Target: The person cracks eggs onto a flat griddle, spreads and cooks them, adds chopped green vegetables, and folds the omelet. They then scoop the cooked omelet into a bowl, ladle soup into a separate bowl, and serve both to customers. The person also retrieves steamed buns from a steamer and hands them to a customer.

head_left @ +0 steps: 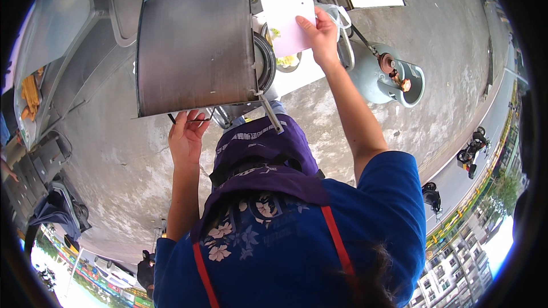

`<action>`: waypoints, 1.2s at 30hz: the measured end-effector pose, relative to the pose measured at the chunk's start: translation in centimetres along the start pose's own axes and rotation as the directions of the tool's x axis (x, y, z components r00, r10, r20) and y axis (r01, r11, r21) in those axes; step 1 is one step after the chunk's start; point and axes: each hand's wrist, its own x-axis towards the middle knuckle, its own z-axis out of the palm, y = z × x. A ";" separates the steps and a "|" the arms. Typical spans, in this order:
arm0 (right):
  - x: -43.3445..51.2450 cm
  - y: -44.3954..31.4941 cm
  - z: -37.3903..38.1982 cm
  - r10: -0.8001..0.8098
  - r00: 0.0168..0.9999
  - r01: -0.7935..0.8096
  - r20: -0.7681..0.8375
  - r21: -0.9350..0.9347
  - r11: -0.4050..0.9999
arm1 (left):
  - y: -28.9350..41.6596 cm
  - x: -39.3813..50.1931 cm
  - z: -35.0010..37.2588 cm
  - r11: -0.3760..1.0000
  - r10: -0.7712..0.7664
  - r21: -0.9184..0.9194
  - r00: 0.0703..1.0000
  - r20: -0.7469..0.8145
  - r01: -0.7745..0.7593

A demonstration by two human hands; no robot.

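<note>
My right hand [322, 36] grips a thin, pale rectangular board [289, 25] with a small hole in one corner, thumb lying on its face. Bits of green and yellow food show behind the board's left edge, and more lies in a round metal bowl [291, 68] just below it. My left hand [187, 139] is at the near edge of a large metal lid [197, 47], fingers hooked around a dark wire handle [199, 119]. Their tips are partly hidden under the lid's rim. A black round pan edge [266, 62] sticks out from the lid's right side.
A white tabletop [295, 79] supports the bowl. To the right stands a grey-green gas cylinder [372, 72] with a regulator and hose. A clear plastic bag [340, 19] hangs by my right hand. A metal tube [272, 113] juts towards my apron. Parked motorbikes [473, 149] line the roadside.
</note>
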 end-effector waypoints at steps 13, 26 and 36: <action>1.5 11.9 -13.8 -0.073 0.907 -0.254 -0.414 -0.678 0.690 | 0.5 -4.0 4.4 0.986 0.113 -0.149 0.961 0.252 -0.077; 4.4 13.9 -14.0 -0.149 0.986 -0.056 -0.077 -0.988 0.146 | 3.2 -7.3 10.9 0.961 0.243 -0.208 0.918 0.315 -0.183; -4.3 -5.1 -5.2 0.099 0.922 -0.190 0.375 0.214 0.958 | 3.1 -7.6 13.1 0.956 0.275 -0.189 0.907 0.318 -0.223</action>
